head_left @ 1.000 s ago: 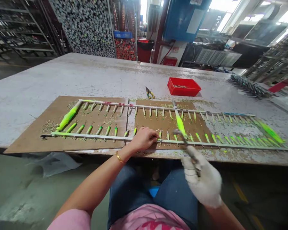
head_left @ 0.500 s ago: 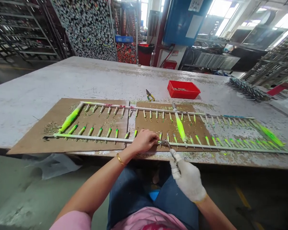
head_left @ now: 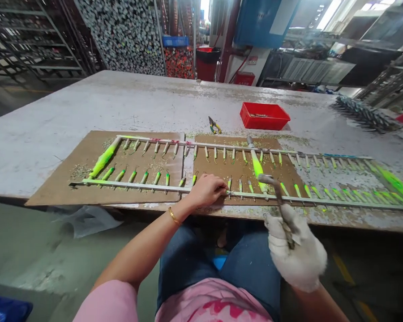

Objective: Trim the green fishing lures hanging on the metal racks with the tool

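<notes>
A long metal frame (head_left: 154,186) lies across the table, with rows of small yellow-green and white pieces along both rails. Thicker yellow-green crossbars (head_left: 258,166) join the rails. My bare left hand (head_left: 209,189) rests at the near rail, its fingers pinched together close to the rail; what they hold is hidden. In a white glove, my right hand (head_left: 297,250) grips a hammer (head_left: 279,203). The hammer's head is raised to the right of my left hand, above the near rail and apart from it.
Sheets of brown cardboard (head_left: 63,172) lie beneath the frame on the scuffed white table (head_left: 147,103). Beyond the frame are yellow-handled pliers (head_left: 215,125) and a red bin (head_left: 266,117). Shavings are scattered about. A bundle of dark rods (head_left: 364,114) sits at the right.
My right hand has lifted the hammer away from the near rail, up and to the right. My left hand stays at the rail. The whole view has shifted slightly.
</notes>
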`<state>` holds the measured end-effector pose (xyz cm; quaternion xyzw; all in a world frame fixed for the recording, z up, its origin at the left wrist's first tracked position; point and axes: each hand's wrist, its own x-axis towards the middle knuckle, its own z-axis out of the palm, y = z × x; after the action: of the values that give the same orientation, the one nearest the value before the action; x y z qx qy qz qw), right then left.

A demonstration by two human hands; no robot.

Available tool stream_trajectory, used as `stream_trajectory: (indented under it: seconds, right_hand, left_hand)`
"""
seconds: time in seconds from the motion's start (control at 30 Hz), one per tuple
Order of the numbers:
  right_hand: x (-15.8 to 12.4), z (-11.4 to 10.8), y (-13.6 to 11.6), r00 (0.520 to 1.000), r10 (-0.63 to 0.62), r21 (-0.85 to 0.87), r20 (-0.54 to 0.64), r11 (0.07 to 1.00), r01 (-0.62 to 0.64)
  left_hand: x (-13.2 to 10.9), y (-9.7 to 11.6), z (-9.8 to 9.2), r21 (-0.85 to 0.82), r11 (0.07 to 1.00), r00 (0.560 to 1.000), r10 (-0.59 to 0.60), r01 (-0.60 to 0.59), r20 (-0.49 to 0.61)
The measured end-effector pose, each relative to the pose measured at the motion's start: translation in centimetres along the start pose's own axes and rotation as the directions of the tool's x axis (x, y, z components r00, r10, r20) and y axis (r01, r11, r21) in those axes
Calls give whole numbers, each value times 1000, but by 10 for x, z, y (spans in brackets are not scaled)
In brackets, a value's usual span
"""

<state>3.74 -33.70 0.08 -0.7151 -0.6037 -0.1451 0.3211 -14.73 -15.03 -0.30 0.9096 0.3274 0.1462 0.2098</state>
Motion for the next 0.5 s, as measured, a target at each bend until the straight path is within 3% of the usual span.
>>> stream_trajectory:
  seconds: [0.03, 0.1, 0.17, 0.33, 0.5]
  right_hand:
    - [0, 1, 0, 1000, -6, 4, -17, 1000, 6]
    - [-1, 6, 0, 986, -141, 11, 94, 990, 140]
    - [-1, 10, 0, 968, -196, 38, 154, 981, 193]
    - [-6, 6, 4, 999, 31, -13, 45, 999, -30]
    - [-12, 10, 2, 972, -162, 45, 171, 987, 157]
  left_hand:
    - [0, 0, 0, 5, 1000, 1000, 2, -2, 0]
    - [0, -1, 1, 10, 1000, 1000, 12, -12, 6]
    - [0, 0, 1, 8, 1000, 1000, 21, -21, 12]
    - [0, 0, 1, 15, 1000, 1000, 13, -13, 3]
    - [0, 0, 2, 7, 1000, 1000, 7, -8, 19]
